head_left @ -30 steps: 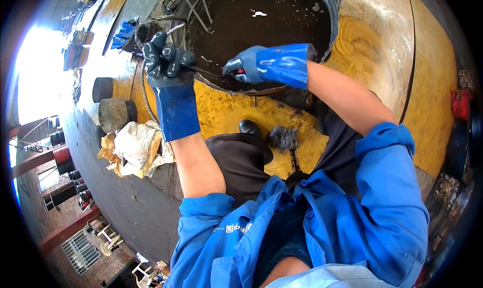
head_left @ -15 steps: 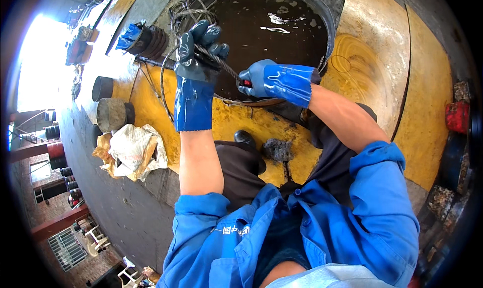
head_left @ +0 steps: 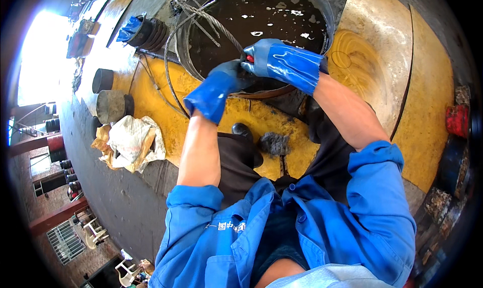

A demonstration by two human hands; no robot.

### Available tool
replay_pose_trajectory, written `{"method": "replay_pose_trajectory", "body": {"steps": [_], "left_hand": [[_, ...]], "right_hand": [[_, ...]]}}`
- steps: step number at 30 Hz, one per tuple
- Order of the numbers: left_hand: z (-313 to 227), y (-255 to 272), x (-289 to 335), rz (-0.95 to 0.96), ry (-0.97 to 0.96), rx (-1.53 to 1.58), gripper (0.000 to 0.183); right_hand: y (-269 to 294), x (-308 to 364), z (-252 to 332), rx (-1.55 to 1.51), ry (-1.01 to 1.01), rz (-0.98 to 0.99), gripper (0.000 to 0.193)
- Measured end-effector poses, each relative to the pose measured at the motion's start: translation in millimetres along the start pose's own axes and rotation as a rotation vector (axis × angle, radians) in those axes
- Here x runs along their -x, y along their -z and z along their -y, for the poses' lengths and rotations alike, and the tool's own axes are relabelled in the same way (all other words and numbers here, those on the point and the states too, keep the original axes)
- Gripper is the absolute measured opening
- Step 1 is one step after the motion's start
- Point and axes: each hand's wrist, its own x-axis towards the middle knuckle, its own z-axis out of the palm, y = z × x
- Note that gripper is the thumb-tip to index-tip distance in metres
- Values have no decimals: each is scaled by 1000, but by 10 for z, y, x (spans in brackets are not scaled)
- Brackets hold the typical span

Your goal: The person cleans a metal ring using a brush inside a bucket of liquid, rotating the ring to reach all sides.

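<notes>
Both my hands wear blue gauntlet gloves and meet over the near rim of a large round tub (head_left: 182,54) of dark liquid. A steel wire rope (head_left: 224,30) comes down from the far left into my right hand (head_left: 259,59). That hand is closed round the rope's end, and a small red piece (head_left: 250,59) shows at its fingers. Just below and to the left, my left hand (head_left: 229,75) is turned inward and closed against the right one. Its fingertips, and whatever is in them, are hidden.
Loops of the rope hang over the tub's left side onto yellow floor plates (head_left: 151,89). A dark bucket (head_left: 141,32) with blue plastic, a metal can (head_left: 111,105) and a crumpled white sack (head_left: 135,142) stand or lie to the left. My boot (head_left: 242,131) is near the tub.
My left hand has come off the upper rope, moving down and right to the right hand. My right hand has risen slightly. The rope now arcs freely above them.
</notes>
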Motion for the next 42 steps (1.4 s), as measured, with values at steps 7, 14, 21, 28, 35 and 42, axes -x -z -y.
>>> {"method": "replay_pose_trajectory", "body": {"steps": [7, 14, 21, 28, 35, 42], "left_hand": [[-691, -237, 17, -59, 295, -795, 36], [-540, -96, 232, -224, 74, -755, 31], [-502, 125, 387, -517, 136, 185, 30], [-462, 208, 462, -610, 156, 412, 30], [-629, 199, 522, -615, 79, 462, 29], [-554, 285, 434, -617, 172, 574, 27]], "right_hand": [[103, -12, 8, 16, 18, 5, 29], [303, 6, -297, -283, 8, -36, 30], [94, 63, -901, -186, -134, -131, 30], [187, 107, -822, -69, -97, -61, 29], [-123, 76, -607, 271, 37, 344, 26], [-489, -130, -722, 284, -45, 383, 28]]}}
